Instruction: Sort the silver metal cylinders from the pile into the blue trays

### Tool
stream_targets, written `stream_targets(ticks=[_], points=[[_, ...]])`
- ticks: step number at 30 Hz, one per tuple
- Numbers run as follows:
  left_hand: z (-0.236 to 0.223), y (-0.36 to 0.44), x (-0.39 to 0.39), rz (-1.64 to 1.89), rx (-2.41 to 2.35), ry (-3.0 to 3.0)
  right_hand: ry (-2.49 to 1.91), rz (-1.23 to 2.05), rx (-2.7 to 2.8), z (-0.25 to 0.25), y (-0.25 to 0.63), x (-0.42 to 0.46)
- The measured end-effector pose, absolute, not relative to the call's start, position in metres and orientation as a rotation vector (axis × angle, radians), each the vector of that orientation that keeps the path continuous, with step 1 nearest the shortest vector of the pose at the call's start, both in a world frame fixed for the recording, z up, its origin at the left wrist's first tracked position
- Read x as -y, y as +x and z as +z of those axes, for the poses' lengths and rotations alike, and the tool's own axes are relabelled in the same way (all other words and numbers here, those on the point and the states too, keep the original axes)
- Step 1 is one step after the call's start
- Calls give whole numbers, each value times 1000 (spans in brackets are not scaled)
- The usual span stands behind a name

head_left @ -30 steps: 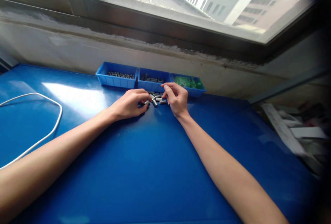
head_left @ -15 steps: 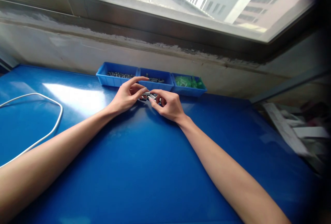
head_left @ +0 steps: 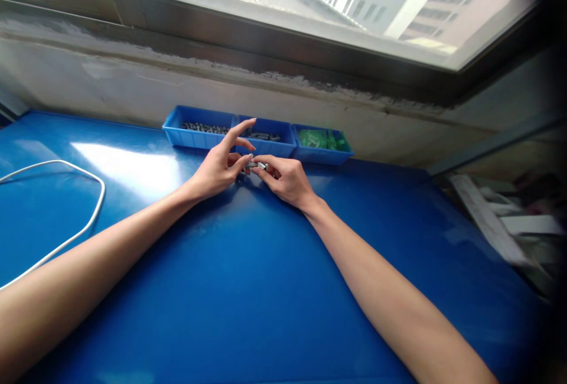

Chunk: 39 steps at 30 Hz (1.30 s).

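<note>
My left hand (head_left: 220,163) and my right hand (head_left: 287,178) meet over the blue table, just in front of a row of bins. Between their fingertips is a small silver-and-dark metal part (head_left: 257,165), mostly covered by the fingers, so its exact kind does not show. The left thumb and a lower finger pinch its left end, while the left index finger is raised and stretched out. Thumb and fingers of the right hand close on its right end.
Three blue bins stand against the wall: small grey pieces in the left bin (head_left: 169,130), dark metal pieces in the middle bin (head_left: 270,146), green pieces in the right bin (head_left: 325,155). A white cable (head_left: 100,195) curves across the left of the blue table (head_left: 248,301). White items (head_left: 531,225) lie at far right.
My left index finger has lifted higher, away from the metal part. Less of the part shows between the hands, and it has turned slightly. Both hands stay at about the same place.
</note>
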State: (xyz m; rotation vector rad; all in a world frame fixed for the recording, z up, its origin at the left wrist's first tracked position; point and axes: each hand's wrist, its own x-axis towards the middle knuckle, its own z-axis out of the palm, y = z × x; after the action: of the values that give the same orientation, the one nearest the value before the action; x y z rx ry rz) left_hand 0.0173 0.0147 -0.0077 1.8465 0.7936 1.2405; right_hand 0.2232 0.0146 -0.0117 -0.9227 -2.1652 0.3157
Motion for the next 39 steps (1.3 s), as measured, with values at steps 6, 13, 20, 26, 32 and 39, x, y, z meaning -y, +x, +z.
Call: stream_targets(ticks=[6,13,20,26,32,39], points=[[-7,20,-12,1360,-1010,2212,-1080,133,1836,-12,225,-20],[-5,24,0,798,-629,2917,-1320,41,1567,-13,234,-32],[-2,26,2,668,-613,2940,-1335,168,1624,-16,234,-36],[-2,28,4,681,-571,2956,-1315,182,1645,-12,231,-31],[-6,28,0,762,-565,2928,-1292,232,1660,-10,230,-30],[-12,26,-4,951,-589,2794,-1247,297,1682,-10,229,-29]])
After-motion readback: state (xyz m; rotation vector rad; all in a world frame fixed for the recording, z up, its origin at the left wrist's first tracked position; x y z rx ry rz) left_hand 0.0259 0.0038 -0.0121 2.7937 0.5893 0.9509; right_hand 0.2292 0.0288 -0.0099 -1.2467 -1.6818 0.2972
